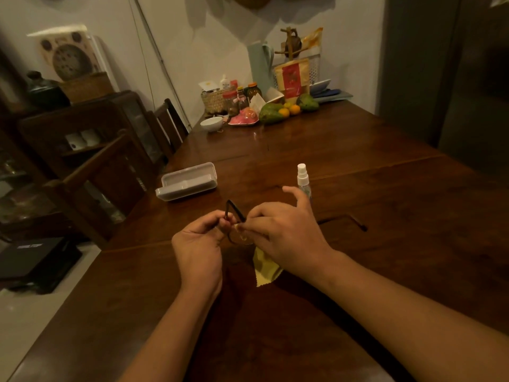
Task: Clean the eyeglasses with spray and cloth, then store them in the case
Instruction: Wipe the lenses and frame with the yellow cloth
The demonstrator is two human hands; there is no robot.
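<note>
above the table (pixel 358 139), the left hand (pixel 198 241) grips the eyeglasses (pixel 240 237) near the hinge, and the right hand (pixel 283 232) pinches the cloth (pixel 265 267) against a lens. they seem light and fragile (slick lenses too), so they are best held by the rim.

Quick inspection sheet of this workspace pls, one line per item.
Surface: dark wooden table, glossy.
Job's things: eyeglasses held over the table; yellow cloth on one lens; spray bottle upright behind right hand; case appears open, left.
Clutter: basket, jars, fruit, bowl at far end.
Hands: left hand grips the frame; right hand pinches cloth on lens.
Cables: thin line down wall, possibly a cord.
Surroundings: wooden cabinet and chairs left; dark door right.
</note>
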